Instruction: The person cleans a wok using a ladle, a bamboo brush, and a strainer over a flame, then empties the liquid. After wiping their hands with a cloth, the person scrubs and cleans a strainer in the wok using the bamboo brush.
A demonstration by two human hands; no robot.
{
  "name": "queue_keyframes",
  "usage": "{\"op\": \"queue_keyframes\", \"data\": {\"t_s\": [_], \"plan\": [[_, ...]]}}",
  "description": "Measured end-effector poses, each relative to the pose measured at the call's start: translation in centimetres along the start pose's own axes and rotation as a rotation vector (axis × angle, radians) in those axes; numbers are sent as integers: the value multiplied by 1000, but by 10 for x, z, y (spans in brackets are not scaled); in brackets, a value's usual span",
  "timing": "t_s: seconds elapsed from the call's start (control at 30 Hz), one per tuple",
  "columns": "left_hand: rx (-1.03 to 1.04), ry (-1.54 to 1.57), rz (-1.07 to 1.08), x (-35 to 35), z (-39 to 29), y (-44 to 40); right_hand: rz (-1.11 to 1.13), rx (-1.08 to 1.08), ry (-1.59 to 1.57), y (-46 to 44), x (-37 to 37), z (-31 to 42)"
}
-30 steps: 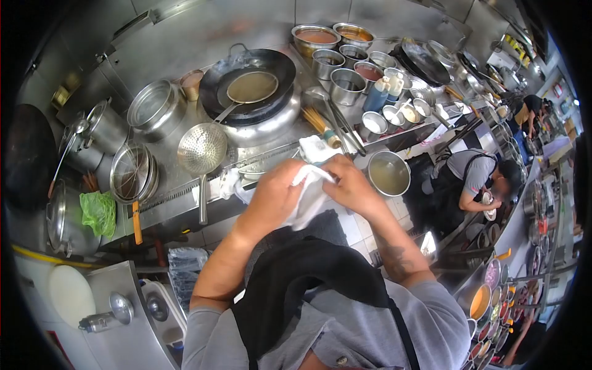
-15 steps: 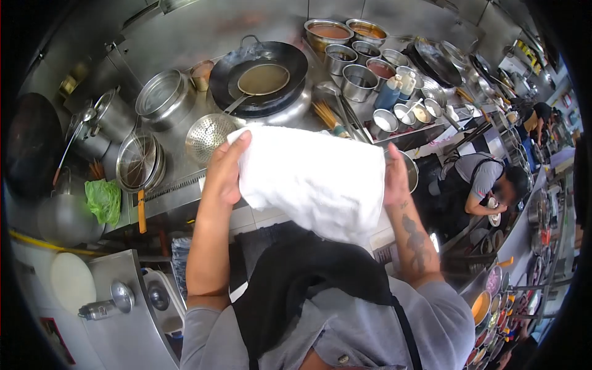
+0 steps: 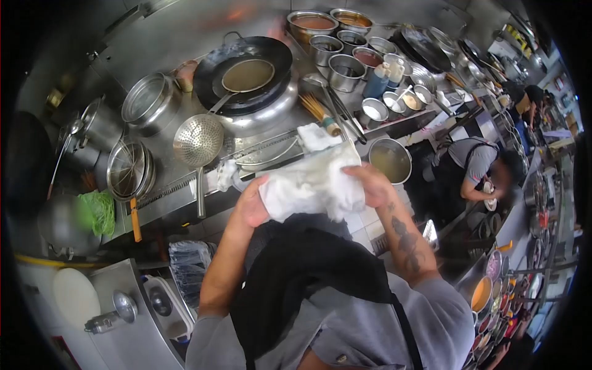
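Note:
A white cloth [image 3: 305,188] stretches between my two hands in front of the black apron. My left hand [image 3: 253,202] grips its left end, and my right hand [image 3: 372,184] pinches its right end, with the cloth folded and bunched there. Just beyond lies another white cloth [image 3: 317,137] on the counter edge. A black wok [image 3: 213,65] with a fine strainer [image 3: 248,76] in it sits behind. The perforated ladle [image 3: 198,140] rests left of the cloth.
A pot of cloudy liquid [image 3: 390,161] stands right of my right hand. Metal containers [image 3: 346,73] and bottles [image 3: 377,80] line the back counter. Another person [image 3: 472,163] bends over at the right. Green leaves [image 3: 97,214] lie at the left.
The cloth went from bunched between my hands to spread wide, and is now lower, narrower and partly folded. My hands moved apart, then somewhat closer together.

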State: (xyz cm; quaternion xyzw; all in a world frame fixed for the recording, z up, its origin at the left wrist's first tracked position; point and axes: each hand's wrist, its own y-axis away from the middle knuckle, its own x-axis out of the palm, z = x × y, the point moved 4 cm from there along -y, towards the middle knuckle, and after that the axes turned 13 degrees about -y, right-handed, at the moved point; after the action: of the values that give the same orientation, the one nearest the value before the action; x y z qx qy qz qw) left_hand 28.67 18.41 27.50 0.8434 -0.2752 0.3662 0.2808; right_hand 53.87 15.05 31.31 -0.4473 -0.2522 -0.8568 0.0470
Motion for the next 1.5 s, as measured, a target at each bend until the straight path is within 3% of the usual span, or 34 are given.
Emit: {"op": "queue_keyframes", "data": {"t_s": [0.07, 0.1, 0.17, 0.2, 0.23, 0.3, 0.43, 0.47, 0.5, 0.53, 0.63, 0.77, 0.83, 0.9, 0.97, 1.1, 1.17, 1.33, 1.4, 1.43, 1.47, 1.5], "plan": [[59, -307, 63, -7, -4, 0, -80, -85, 86, 5, -3, 10], [59, -309, 67, -6, -1, 0, -80, -89, 86, 5, -5, 11], [6, -586, -250, -16, 6, 1, -165, -314, 370, 6, -12, 20], [-7, -650, -293, -18, 7, 0, -155, -339, 570, 10, -14, 23], [-9, -651, -291, -21, 8, -2, -157, -340, 569, 11, -18, 25], [164, -715, -311, -26, -1, -5, -186, -487, 837, 12, -20, 32], [113, -581, -430, -32, 4, -8, -220, -506, 757, 19, -8, 33], [116, -581, -430, -32, 4, -6, -166, -490, 524, 21, -1, 31], [166, -460, -372, -24, 0, -1, -112, -469, 291, 22, 3, 30], [214, -339, -315, -19, -1, 2, -112, -469, 290, 21, -2, 31], [268, -444, -180, -15, -3, 9, -138, -388, 227, 14, -20, 32], [244, -687, -246, -24, -6, 11, -64, -264, 547, 17, 1, 22], [261, -809, -243, -22, -19, 17, -55, -267, 885, 15, 11, 16], [365, -1133, -349, -19, -34, 23, -114, -248, 1030, 10, 11, 13], [431, -1177, -365, -19, -43, 27, 18, -566, 1378, -1, 5, 13], [517, -1275, -376, -6, -58, 41, -63, -570, 1437, 1, 15, 21], [679, -1623, -428, 7, -66, 49, -57, -537, 1451, 1, 18, 27], [681, -1798, -469, 26, -75, 64, -14, -589, 1489, 14, 37, 37], [643, -1835, -468, 31, -77, 67, 56, -881, 1444, 24, 46, 45], [752, -1848, -497, 36, -80, 70, 58, -881, 1444, 23, 47, 47], [861, -1858, -525, 40, -82, 73, 93, -1014, 1439, 24, 51, 52], [860, -1858, -526, 33, -81, 68, 111, -1079, 1434, 25, 53, 53]]}}
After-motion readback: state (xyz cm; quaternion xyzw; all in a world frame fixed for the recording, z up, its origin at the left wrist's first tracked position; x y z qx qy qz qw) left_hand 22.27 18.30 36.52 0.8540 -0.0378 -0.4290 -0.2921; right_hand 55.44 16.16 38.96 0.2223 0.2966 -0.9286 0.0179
